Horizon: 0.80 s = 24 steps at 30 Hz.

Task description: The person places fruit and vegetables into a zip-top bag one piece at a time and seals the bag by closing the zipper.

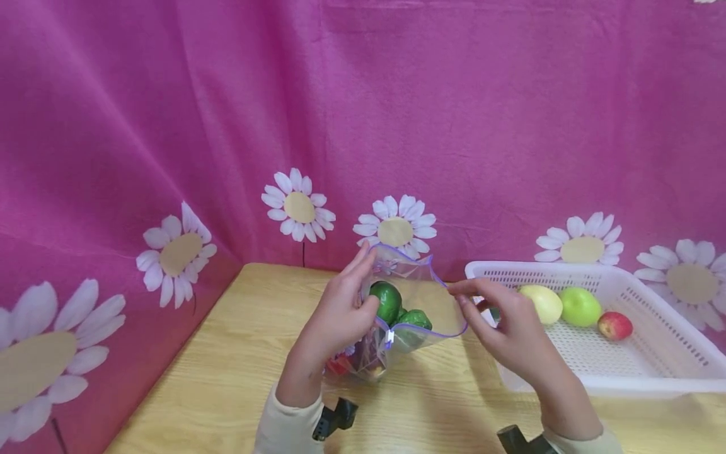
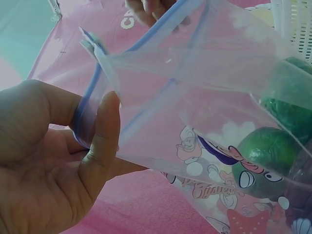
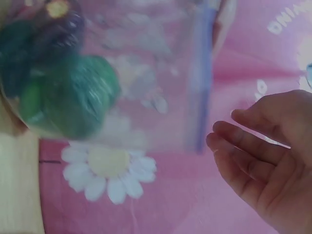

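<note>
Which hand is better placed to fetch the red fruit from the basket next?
Probably the right hand: it is nearer the white basket and red fruit, and looks open beside the bag, while the left hand pinches the bag's rim.

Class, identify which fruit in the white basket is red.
The rightmost fruit; the bright green fruit beside it and the pale yellow fruit show no red.

Green produce [image 3: 80, 97] is held in a clear bag [image 3: 178, 117]; just beside its blue edge [image 3: 201, 97], the right hand [image 3: 265, 158] is seen. Behind, pink cloth [image 3: 187, 204] is printed with a daisy [image 3: 109, 163].
</note>
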Tool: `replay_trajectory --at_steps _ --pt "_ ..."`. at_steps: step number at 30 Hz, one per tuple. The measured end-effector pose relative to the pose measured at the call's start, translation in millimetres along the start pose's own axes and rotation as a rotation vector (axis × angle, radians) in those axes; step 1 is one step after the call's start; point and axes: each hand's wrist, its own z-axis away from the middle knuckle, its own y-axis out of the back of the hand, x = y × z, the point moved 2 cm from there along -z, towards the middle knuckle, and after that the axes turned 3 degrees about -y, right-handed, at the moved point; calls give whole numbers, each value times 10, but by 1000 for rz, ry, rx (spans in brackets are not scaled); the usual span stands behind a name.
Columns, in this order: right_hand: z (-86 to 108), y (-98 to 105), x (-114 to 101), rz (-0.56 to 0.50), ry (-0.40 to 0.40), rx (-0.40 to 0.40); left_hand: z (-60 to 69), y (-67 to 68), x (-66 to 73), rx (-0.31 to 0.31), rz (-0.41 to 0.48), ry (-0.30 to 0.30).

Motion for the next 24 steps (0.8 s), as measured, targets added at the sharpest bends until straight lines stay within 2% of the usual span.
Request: replay_trajectory --at_steps 5,8,11,15,19,22,24 --pt "27 355 224 39 -107 17 20 -36 -13 -3 4 10" --pt "-13 511 443 92 -182 -9 19 -29 -10 6 -13 8" --pt "-81 599 702 148 -237 -89 5 -7 3 9 -27 8" --pt "-224 679 1046 229 -257 -199 -24 20 23 -2 -33 7" --pt "-360 751 1404 291 -283 -276 -43 45 40 -7 -43 6" --pt "-368 795 1691 328 -324 -361 -40 62 47 -14 -45 17" --pt "-328 854 1880 354 -378 -416 -35 71 54 -22 -43 27"
